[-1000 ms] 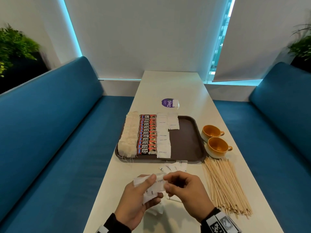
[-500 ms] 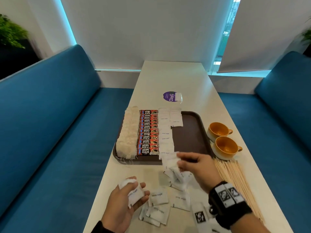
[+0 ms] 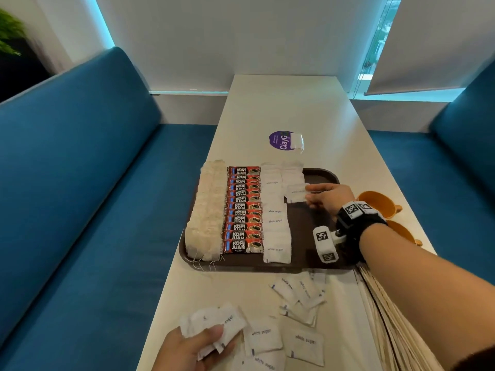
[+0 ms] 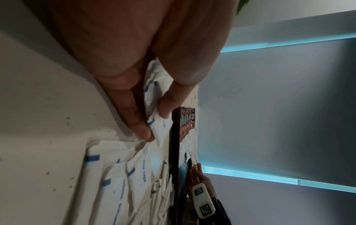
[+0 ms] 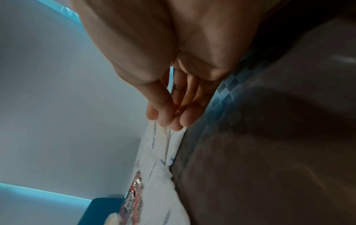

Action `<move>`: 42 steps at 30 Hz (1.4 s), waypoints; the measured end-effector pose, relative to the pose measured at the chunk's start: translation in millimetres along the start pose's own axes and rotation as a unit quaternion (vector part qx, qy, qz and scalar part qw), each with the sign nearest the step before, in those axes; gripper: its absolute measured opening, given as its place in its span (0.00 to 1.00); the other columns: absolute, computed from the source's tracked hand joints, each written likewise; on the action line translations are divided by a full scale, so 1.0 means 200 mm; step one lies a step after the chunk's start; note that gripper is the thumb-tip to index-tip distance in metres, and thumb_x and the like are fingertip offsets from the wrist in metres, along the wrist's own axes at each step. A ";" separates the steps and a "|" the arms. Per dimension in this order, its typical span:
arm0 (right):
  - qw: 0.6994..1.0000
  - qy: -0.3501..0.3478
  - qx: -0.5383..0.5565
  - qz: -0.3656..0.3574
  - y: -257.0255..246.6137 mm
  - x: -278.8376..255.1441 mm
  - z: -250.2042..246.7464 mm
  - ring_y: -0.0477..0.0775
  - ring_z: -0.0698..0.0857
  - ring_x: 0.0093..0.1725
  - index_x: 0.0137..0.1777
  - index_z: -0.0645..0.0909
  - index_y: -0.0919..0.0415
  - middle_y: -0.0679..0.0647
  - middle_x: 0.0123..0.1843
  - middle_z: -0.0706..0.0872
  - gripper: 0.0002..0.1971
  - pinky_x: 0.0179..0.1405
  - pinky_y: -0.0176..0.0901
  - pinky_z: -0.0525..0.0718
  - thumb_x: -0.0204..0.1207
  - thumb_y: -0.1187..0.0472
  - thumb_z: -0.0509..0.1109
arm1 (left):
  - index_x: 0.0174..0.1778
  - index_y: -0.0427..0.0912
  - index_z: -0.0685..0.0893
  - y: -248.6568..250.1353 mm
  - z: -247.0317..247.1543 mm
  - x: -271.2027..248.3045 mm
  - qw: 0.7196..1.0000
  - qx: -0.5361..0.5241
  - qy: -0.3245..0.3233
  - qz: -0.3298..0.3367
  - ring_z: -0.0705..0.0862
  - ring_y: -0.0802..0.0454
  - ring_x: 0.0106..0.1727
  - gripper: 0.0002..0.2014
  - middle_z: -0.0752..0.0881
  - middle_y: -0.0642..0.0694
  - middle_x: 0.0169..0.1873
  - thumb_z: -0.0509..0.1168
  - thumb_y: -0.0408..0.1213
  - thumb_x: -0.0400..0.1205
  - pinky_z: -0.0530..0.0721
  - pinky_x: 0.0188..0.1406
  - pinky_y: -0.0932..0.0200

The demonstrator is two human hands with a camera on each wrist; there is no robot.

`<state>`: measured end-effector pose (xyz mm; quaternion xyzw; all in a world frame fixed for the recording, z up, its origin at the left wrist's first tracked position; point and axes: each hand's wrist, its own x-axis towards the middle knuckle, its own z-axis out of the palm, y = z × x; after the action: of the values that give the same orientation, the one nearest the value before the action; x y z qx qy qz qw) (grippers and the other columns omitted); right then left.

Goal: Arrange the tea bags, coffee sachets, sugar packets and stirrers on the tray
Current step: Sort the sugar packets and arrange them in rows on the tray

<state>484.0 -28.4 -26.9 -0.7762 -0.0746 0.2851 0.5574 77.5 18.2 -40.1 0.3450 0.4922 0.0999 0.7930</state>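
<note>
A brown tray holds a column of tea bags, a column of red coffee sachets and a column of white sugar packets, with a short second sugar column beside it. My right hand pinches a sugar packet low over that second column. My left hand grips a bundle of sugar packets near the table's front edge. Loose sugar packets lie in front of the tray. Wooden stirrers lie at the right, partly under my forearm.
Two orange cups stand right of the tray. A purple round sticker with a clear holder sits beyond the tray. Blue benches flank the white table.
My right hand has carried a sugar packet from the loose pile forward onto the tray's second sugar column. My left hand stays near the front edge with its bundle.
</note>
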 end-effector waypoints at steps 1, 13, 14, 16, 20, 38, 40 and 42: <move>1.000 -0.006 -0.021 0.003 0.00 0.02 0.02 0.57 0.93 0.45 0.49 0.92 0.62 0.61 0.48 0.94 0.09 0.51 0.47 0.93 0.74 0.74 0.79 | 0.57 0.19 0.85 0.01 0.00 0.01 1.000 -0.002 0.004 -0.004 0.86 0.27 0.45 0.12 0.83 0.11 0.46 0.68 0.14 0.77 0.89 0.23 0.54; 0.979 0.040 -0.198 -0.034 -0.06 0.01 0.06 0.50 0.88 0.35 0.44 0.91 0.57 0.55 0.40 0.93 0.08 0.42 0.44 0.91 0.71 0.56 0.86 | 0.58 0.22 0.86 -0.02 -0.02 0.05 0.998 0.039 0.011 0.043 0.92 0.41 0.32 0.17 0.93 0.33 0.34 0.75 0.18 0.73 0.87 0.24 0.60; 0.980 0.046 -0.189 -0.045 -0.07 -0.03 0.05 0.50 0.87 0.34 0.45 0.90 0.56 0.55 0.40 0.93 0.08 0.41 0.44 0.91 0.72 0.55 0.84 | 0.59 0.20 0.84 -0.02 -0.02 0.04 0.998 0.039 0.007 0.042 0.93 0.40 0.32 0.19 0.92 0.32 0.34 0.75 0.18 0.72 0.88 0.25 0.59; 0.984 0.048 -0.158 -0.066 -0.09 -0.15 0.04 0.50 0.88 0.36 0.46 0.90 0.55 0.55 0.41 0.93 0.05 0.46 0.48 0.93 0.75 0.56 0.82 | 0.61 0.20 0.83 -0.02 -0.02 0.02 0.999 0.024 -0.010 0.044 0.93 0.36 0.35 0.24 0.91 0.26 0.40 0.78 0.22 0.68 0.90 0.26 0.54; 0.990 -0.032 -0.090 -0.105 -0.08 -0.50 0.02 0.50 0.89 0.38 0.48 0.90 0.56 0.57 0.44 0.92 0.01 0.45 0.45 0.93 0.78 0.61 0.78 | 0.59 0.23 0.85 0.01 0.04 -0.06 0.996 -0.027 -0.056 0.068 0.92 0.30 0.39 0.21 0.90 0.21 0.48 0.76 0.24 0.70 0.93 0.30 0.49; 0.972 -0.183 0.137 -0.052 0.36 -1.54 0.10 0.65 0.87 0.35 0.56 0.74 0.71 0.65 0.35 0.83 0.19 0.36 0.57 0.92 0.73 0.77 0.79 | 0.54 0.29 0.89 -0.12 0.16 -0.36 0.982 -0.013 -0.114 0.150 0.91 0.39 0.49 0.15 0.91 0.29 0.52 0.77 0.25 0.72 0.91 0.41 0.53; 0.972 -0.162 0.160 -0.058 0.37 -1.57 0.08 0.65 0.88 0.35 0.51 0.74 0.72 0.65 0.35 0.84 0.15 0.34 0.56 0.92 0.73 0.77 0.78 | 0.57 0.27 0.87 -0.14 0.16 -0.38 0.980 -0.007 -0.136 0.145 0.91 0.39 0.51 0.16 0.91 0.28 0.55 0.74 0.18 0.73 0.92 0.44 0.52; 0.973 -0.153 0.158 -0.065 0.37 -1.58 0.06 0.66 0.88 0.36 0.47 0.80 0.74 0.71 0.39 0.86 0.10 0.34 0.54 0.92 0.72 0.77 0.79 | 0.60 0.26 0.86 -0.16 0.16 -0.40 0.978 0.006 -0.154 0.141 0.91 0.37 0.53 0.20 0.90 0.27 0.56 0.72 0.14 0.72 0.92 0.47 0.51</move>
<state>201.2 -182.6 17.4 -0.6192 -0.1633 0.3719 0.6720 59.0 -60.0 5.7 0.4272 0.3116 0.1532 0.8349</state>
